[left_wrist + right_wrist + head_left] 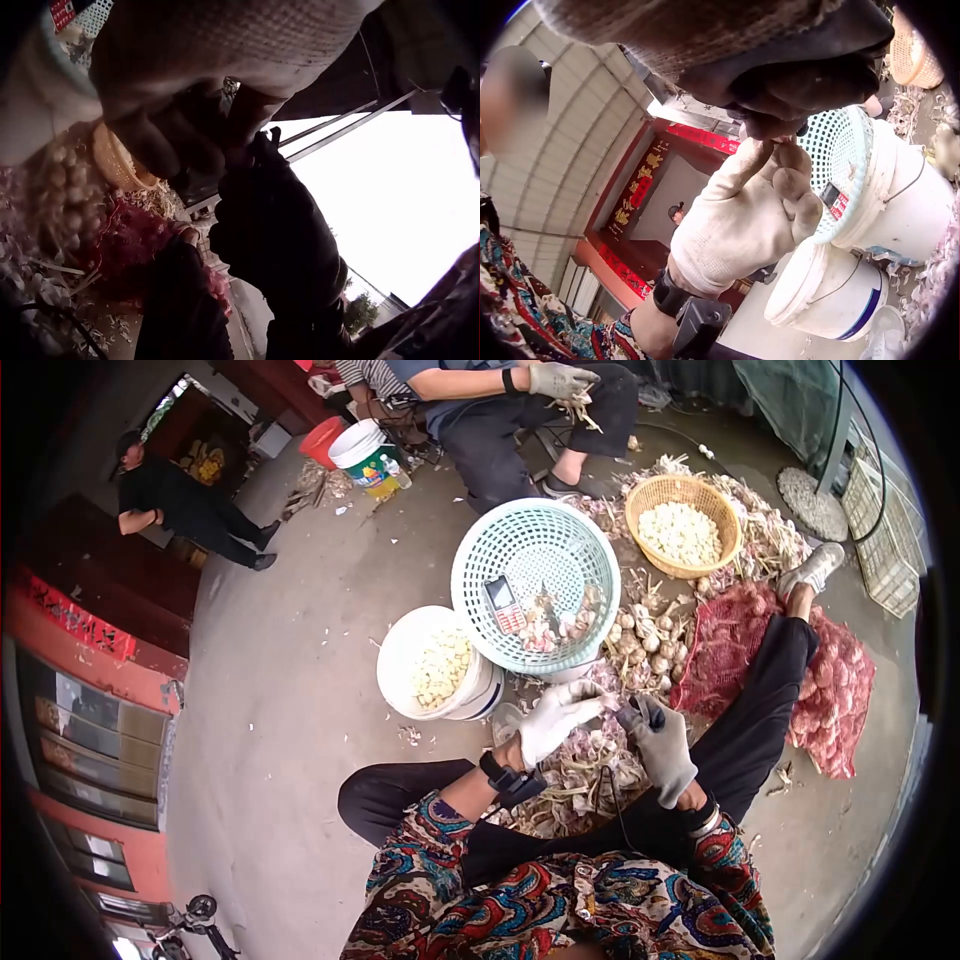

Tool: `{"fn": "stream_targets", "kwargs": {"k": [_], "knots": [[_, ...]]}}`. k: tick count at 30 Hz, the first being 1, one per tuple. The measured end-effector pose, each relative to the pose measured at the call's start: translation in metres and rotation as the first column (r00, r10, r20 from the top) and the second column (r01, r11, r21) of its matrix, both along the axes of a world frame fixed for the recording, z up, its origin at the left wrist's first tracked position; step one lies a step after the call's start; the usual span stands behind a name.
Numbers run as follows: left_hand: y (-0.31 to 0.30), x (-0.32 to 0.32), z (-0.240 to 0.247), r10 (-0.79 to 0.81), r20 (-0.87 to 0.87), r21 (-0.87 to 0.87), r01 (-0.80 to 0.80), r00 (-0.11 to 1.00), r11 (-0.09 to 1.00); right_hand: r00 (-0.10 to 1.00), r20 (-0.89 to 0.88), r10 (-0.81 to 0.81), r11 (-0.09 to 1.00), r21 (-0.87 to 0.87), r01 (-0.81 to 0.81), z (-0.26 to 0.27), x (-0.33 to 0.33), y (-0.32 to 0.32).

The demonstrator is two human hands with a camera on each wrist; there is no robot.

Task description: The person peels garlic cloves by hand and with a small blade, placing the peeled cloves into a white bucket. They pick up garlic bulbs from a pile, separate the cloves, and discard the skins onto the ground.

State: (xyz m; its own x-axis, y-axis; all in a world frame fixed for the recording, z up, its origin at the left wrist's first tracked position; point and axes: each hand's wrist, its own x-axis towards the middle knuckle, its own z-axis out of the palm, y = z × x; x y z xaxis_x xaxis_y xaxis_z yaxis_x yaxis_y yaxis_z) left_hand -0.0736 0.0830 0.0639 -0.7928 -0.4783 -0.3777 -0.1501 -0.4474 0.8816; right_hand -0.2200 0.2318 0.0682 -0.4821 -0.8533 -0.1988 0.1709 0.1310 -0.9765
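Observation:
A white-gloved left hand (560, 722) (739, 214) pinches a small pinkish garlic piece (608, 703), mostly covered by the fingers. Directly beside it, the right hand (662, 748) (274, 232), in a grey glove with dark fingers, is curled round a small dark object (628, 716), too hidden to identify. The fingertips of both hands meet above a heap of garlic skins and stalks (590, 775). Beyond the hands, a pale green basket (480, 575) holds a phone (505, 605) and some garlic pieces. Peeled cloves (440, 670) fill part of a white bucket (397, 660) to the left.
Whole garlic bulbs (650, 645) lie beside a red mesh sack (730, 645). Behind them is a tan basket (733, 540) of peeled cloves. Another gloved person (490, 440) sits opposite; someone in black (170, 500) stands at the far left. A pale crate (880, 540) is at the right.

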Motion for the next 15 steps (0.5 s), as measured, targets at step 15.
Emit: {"fn": "stream_targets", "kwargs": {"k": [15], "knots": [[0.054, 0.028, 0.0, 0.161, -0.281, 0.509, 0.005, 0.946, 0.861, 0.64, -0.763, 0.094, 0.987, -0.011, -0.158, 0.047, 0.016, 0.048]]}}
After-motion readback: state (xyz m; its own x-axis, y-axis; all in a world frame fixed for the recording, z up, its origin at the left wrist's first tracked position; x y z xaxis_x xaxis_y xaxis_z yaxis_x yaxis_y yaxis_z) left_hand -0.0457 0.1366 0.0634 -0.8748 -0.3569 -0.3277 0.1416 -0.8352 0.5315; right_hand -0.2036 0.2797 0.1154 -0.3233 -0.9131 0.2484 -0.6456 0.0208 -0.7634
